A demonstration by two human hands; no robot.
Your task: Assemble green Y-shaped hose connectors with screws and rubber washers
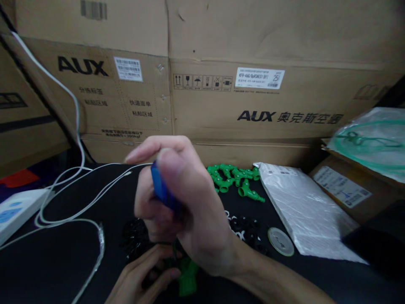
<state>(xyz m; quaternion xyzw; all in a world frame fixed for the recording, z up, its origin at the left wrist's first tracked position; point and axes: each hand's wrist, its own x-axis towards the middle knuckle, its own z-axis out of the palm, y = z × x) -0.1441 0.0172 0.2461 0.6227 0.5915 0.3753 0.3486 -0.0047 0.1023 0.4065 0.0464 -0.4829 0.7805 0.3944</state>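
My right hand point(186, 207), slightly blurred, is closed around the blue handle of a screwdriver point(163, 188). The thumb presses along the handle, and the index finger sticks out to the left. A thin dark shaft seems to run down from the fist towards a green plastic fitting point(188, 278). Below the right hand, my left hand point(147, 270) grips that fitting at its left side, fingers and thumb curled on it. Where the tool's tip meets the fitting is hidden by the hands.
Several green fittings point(232, 177) lie at the back. Black and white small parts point(247, 230) and a round disc point(281, 241) are at the right, by a silvery padded bag point(284, 202). White cables point(77, 169) and a power strip point(22, 211) lie left. Cardboard boxes point(202, 109) stand behind.
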